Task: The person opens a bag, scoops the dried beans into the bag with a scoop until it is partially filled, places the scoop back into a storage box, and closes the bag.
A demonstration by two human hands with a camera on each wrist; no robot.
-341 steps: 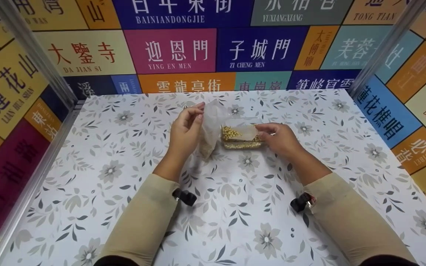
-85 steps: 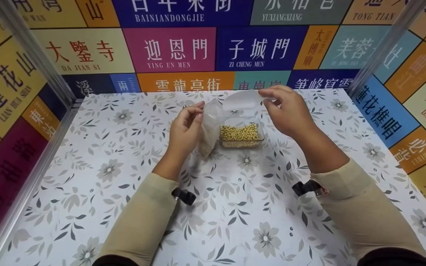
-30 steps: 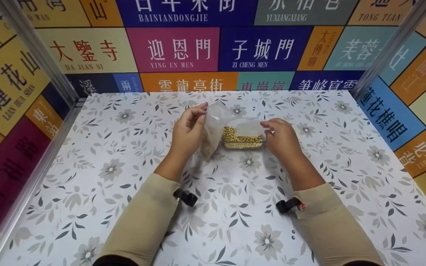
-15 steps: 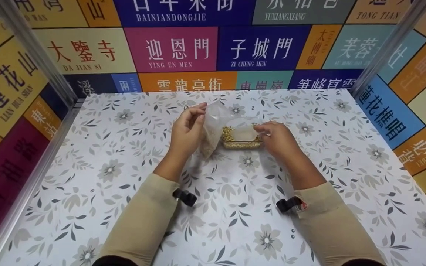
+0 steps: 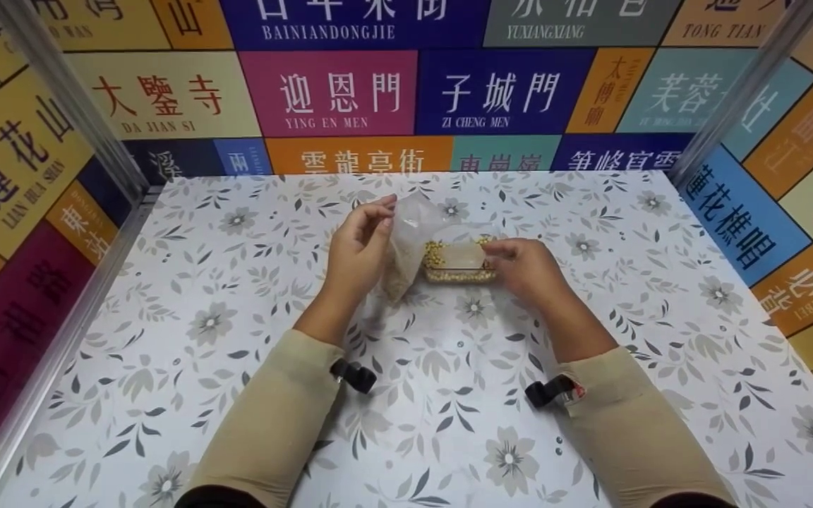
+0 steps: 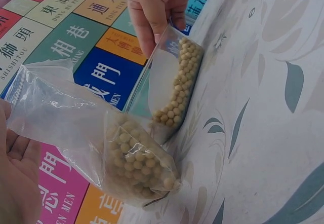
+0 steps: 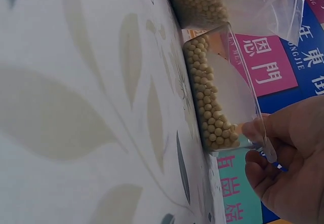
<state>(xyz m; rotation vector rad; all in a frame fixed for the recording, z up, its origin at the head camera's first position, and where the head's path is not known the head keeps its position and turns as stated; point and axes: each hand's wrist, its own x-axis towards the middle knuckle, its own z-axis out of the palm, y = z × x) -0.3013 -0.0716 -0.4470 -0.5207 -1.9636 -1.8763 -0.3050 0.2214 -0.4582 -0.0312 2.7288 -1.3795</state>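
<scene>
My left hand (image 5: 358,248) pinches the upper edge of a clear plastic bag (image 5: 406,243), which stands on the table. Soybeans (image 6: 134,160) fill its lower part in the left wrist view. Right beside the bag is a clear rectangular container (image 5: 460,276) holding more soybeans (image 7: 206,100). A flat white dough scraper (image 5: 466,254) with a curved edge dips into those beans. My right hand (image 5: 530,271) holds the scraper between thumb and fingers at the container's right end. The beans hide the scraper's lower edge in the head view.
A white tablecloth (image 5: 442,423) with grey flowers and leaves covers the table. Panels printed with large characters (image 5: 339,95) rise behind it and on both sides. Dark wrist cameras (image 5: 353,377) are strapped over both sleeves.
Earlier, my right hand lifted the scraper above and behind the container, then brought it back down. In the last second it sinks lower into the beans. The left hand and bag stay put.
</scene>
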